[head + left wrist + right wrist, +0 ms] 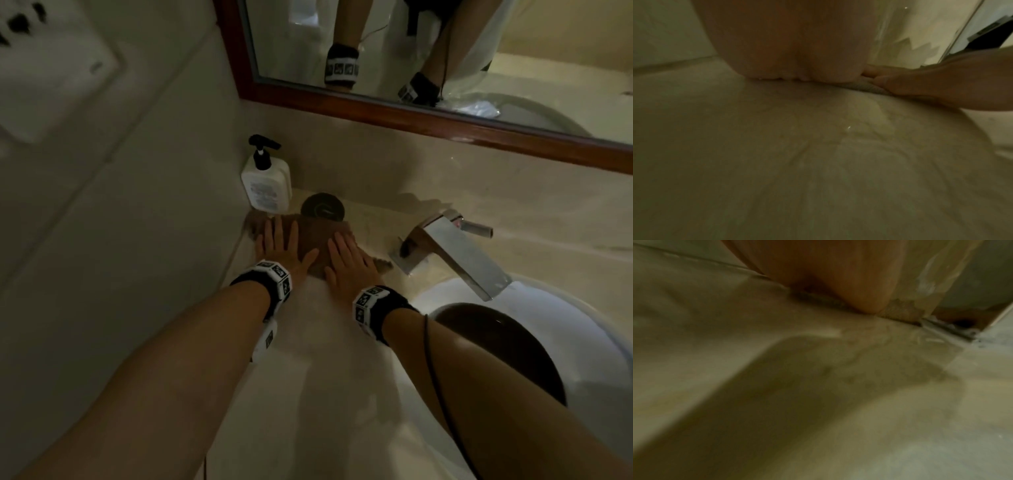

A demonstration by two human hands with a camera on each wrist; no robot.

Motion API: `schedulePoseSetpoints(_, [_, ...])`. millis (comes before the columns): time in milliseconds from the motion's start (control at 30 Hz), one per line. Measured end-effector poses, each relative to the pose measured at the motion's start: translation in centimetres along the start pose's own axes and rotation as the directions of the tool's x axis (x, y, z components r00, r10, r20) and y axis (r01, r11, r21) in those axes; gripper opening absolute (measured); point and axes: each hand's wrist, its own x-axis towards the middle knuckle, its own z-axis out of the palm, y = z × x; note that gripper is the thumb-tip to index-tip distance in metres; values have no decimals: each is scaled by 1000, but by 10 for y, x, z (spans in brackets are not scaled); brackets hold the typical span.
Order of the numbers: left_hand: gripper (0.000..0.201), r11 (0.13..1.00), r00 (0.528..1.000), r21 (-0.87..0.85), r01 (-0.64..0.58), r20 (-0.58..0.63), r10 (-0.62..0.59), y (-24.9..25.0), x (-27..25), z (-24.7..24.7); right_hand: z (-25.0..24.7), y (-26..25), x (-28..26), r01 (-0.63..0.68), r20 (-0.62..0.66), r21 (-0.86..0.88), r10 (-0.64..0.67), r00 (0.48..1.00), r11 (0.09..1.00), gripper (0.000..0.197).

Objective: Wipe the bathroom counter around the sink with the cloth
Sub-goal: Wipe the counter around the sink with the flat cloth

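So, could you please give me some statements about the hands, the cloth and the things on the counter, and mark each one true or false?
1. Both hands lie flat on the cloth. True: left hand, right hand.
2. The cloth is inside the sink. False: it lies on the counter, left of the sink.
3. A pump bottle stands beyond the cloth. True.
4. The right hand grips the faucet. False: it presses the cloth, apart from the faucet.
5. A dark round disc lies right of the bottle. True.
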Motion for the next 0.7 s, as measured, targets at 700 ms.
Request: schedulePoseSetpoints(700, [75, 991, 995, 84, -104, 16, 103, 32, -75, 33, 16, 13, -99, -62, 75, 72, 57, 996, 995, 63])
